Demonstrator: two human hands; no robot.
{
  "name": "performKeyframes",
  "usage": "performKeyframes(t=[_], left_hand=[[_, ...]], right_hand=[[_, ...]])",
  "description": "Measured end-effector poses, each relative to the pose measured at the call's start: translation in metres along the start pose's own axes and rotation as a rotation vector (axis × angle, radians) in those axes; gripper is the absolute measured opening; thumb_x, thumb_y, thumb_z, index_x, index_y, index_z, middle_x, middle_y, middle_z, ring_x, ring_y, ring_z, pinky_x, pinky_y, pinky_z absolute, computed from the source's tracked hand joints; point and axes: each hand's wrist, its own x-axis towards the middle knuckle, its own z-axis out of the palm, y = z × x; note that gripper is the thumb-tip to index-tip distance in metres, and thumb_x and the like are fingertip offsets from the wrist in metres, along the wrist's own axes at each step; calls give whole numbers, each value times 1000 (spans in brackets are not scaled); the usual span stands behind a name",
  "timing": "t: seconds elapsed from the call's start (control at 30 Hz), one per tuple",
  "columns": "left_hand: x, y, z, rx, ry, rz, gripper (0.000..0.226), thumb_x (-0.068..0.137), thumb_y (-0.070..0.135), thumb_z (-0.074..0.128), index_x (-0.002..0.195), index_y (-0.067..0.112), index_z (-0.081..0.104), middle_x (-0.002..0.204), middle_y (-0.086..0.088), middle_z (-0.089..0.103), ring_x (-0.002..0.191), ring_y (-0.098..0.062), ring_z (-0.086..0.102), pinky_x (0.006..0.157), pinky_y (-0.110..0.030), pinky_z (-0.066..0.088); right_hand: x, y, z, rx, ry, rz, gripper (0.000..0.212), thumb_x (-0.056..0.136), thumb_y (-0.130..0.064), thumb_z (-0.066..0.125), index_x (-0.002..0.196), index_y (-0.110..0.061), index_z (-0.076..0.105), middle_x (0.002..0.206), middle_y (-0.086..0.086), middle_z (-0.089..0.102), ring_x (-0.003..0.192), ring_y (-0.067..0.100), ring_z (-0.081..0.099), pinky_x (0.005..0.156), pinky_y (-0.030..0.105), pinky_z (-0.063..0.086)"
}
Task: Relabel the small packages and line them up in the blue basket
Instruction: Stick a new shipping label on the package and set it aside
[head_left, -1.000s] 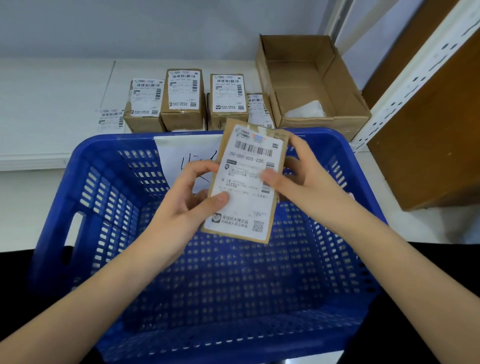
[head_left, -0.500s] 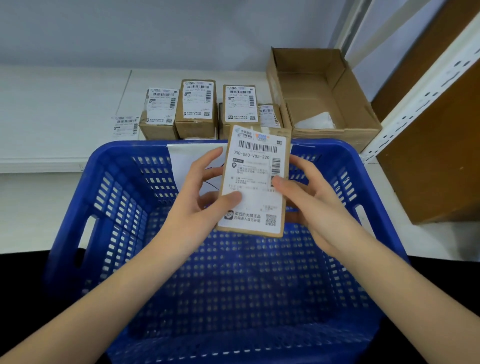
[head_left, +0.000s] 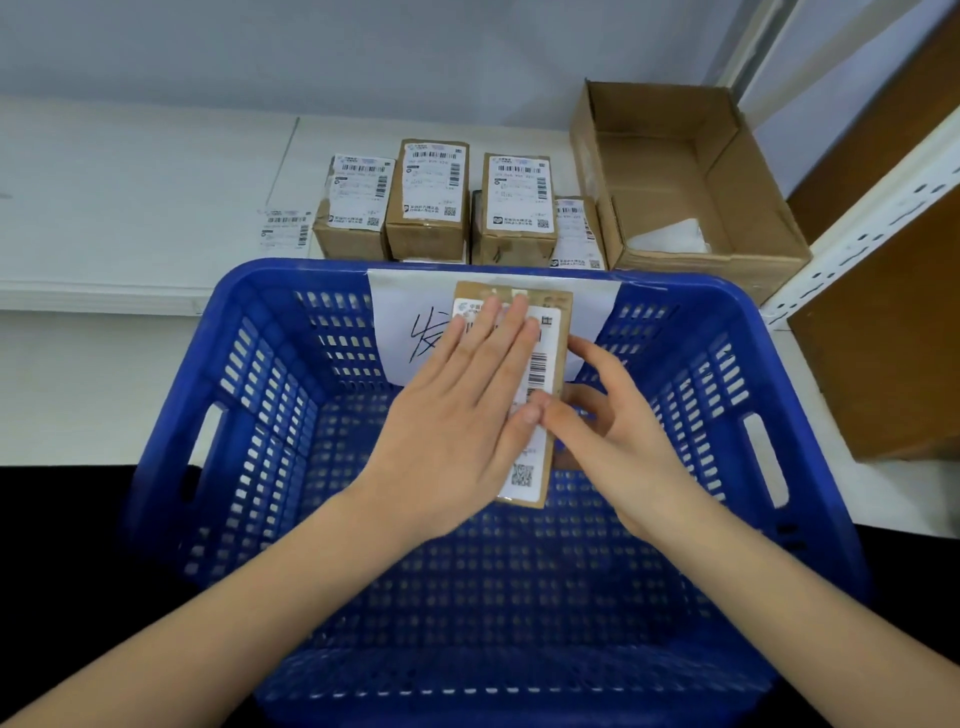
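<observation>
Blue basket (head_left: 218, 364), perforated plastic, sits nearest the camera with both bare forearms reaching in over its near rim. Above the basket interior, a small flat cardboard package (head_left: 551, 395) is held upright, its white shipping label facing the camera; barcode and QR code visible on the label's right strip. Left hand (head_left: 457, 415) lies flat on the label face, fingers straight and together, pressing; it covers most of the label. Right hand (head_left: 613, 431) is at the package's right edge, fingers curled behind it and thumb at the front edge, gripping it; the thumb tip touches the left thumb. Basket floor holds no package that shows. On the basket's far inner wall, a white paper sheet (head_left: 395, 322) with a black handwritten mark, partly hidden behind the package. Beyond the basket, on the white shelf (head_left: 130, 208): a row of four small labelled cardboard boxes (head_left: 427, 200), standing close together, with a loose label (head_left: 284, 226) lying flat just to their left. Right of the row, an open cardboard carton (head_left: 691, 176) with something white inside. Far right: white slotted shelf upright (head_left: 872, 208).
</observation>
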Motion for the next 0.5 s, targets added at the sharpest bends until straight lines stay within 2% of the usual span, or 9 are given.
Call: performKeyframes(t=[0.13,0.27,0.33,0.43,0.5], left_hand=[[-1,-2,1,-38,8,-19,59,103,36,16,149,0,22,158,-14,17,148,-23,11,120,-36,8],[2,-12,-1,-67,22,-164,62,100,39,17,150,3,9,159,-10,5,148,-17,-1,119,-29,-4],[2,-15,-1,-8,21,-196,65,100,41,17,150,2,8,159,-12,5,148,-22,0,119,-32,-3],[1,-10,-3,84,46,-141,67,101,43,18,149,-4,17,158,-18,13,148,-28,8,119,-39,4],[-3,-1,-2,107,24,-38,67,101,43,18,148,-6,20,156,-21,15,147,-30,10,119,-41,7]], right_hand=[[-2,2,1,31,21,-21,56,87,-15,65,133,-35,41,106,5,66,94,13,68,74,39,59],[-4,3,0,53,31,-13,53,86,-17,65,128,-39,42,108,4,66,96,15,68,76,40,59],[-5,3,-1,49,25,-17,56,86,-17,65,132,-36,40,110,4,66,96,14,68,75,39,59],[-6,2,-3,36,18,-29,60,86,-16,64,138,-32,38,110,4,65,96,13,68,75,36,59],[-4,-1,-7,37,28,-40,57,87,-15,63,137,-31,40,108,3,67,95,13,68,75,35,59]])
